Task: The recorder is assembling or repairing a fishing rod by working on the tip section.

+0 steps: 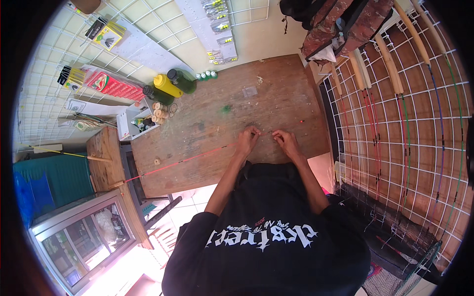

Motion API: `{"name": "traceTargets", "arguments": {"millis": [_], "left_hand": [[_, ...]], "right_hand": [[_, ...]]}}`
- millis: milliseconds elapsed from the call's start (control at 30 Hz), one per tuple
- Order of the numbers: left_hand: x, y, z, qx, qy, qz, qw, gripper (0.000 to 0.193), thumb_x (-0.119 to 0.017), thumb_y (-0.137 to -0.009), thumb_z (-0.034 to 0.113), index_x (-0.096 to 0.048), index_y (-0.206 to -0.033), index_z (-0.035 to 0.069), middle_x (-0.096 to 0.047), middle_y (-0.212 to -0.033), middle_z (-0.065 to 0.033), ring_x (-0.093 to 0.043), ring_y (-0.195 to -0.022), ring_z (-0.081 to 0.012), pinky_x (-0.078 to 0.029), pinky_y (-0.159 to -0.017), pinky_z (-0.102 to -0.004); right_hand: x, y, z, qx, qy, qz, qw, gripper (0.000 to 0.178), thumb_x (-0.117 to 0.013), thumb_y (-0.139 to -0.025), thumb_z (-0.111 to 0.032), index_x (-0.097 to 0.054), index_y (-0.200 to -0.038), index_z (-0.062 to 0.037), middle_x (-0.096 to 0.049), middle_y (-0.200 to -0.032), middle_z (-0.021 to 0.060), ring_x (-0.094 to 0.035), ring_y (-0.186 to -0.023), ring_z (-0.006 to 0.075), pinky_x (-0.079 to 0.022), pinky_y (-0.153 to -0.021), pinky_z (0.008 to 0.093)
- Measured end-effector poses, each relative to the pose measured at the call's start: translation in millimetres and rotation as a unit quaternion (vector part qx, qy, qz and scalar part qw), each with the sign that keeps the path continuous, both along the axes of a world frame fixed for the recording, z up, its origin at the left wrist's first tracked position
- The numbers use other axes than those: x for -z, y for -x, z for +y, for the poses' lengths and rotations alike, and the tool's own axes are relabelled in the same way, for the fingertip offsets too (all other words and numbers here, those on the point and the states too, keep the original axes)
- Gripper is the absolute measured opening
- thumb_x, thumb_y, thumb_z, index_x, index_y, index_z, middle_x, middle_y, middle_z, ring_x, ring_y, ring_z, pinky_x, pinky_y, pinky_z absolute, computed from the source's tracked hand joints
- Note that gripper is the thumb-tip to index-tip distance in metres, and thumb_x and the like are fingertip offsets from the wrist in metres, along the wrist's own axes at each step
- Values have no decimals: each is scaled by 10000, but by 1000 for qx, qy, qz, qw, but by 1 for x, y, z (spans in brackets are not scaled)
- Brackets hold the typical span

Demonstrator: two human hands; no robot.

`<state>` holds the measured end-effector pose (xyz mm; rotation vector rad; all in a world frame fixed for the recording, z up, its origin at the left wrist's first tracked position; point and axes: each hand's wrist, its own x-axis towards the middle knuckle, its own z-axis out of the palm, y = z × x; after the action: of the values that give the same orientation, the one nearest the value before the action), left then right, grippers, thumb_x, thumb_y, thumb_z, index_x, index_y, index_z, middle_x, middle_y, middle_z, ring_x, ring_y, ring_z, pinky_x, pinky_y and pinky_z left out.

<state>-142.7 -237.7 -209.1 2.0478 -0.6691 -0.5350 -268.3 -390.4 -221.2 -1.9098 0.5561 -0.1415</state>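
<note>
A thin red rod lies across the wooden workbench, running from the lower left toward my hands. My left hand pinches the rod's tip with closed fingers. My right hand is just to the right, fingers pinched on something very fine, perhaps a line, too small to tell. The two hands are a few centimetres apart above the bench's near edge.
Yellow and dark green bottles stand at the bench's back left, beside a small white box of spools. Wire grids with packets cover the left wall. Rods hang on the right grid. A glass cabinet sits lower left.
</note>
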Motion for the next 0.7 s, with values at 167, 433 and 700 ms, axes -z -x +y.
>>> {"name": "traceTargets", "arguments": {"millis": [167,433,700], "left_hand": [[2,-3,10,-28,-8,-13,999,133,-653,-819,156,-627,-873,37,-642,-724,-93,-568,-585,-178,-450,-569,-315],[10,-4,16,-30,24,17,999,114,-628,-841,120,-605,-869,11,-617,-687,-81,-565,-599,-145,-455,-579,-295],[19,-5,21,-43,23,73,996,95,-602,-867,100,-559,-895,21,-591,-678,-41,-553,-590,-88,-457,-561,-256]], "right_hand": [[-3,6,-4,-8,84,30,996,194,-625,-790,-29,-650,-983,-21,-662,-832,187,-651,-800,338,-501,-707,396],[-9,2,-2,9,75,19,997,212,-640,-792,3,-644,-1001,-27,-687,-835,147,-682,-798,249,-517,-687,316],[3,0,1,27,36,-15,999,92,-641,-799,-2,-641,-890,-10,-693,-830,114,-679,-763,197,-515,-660,294]]}}
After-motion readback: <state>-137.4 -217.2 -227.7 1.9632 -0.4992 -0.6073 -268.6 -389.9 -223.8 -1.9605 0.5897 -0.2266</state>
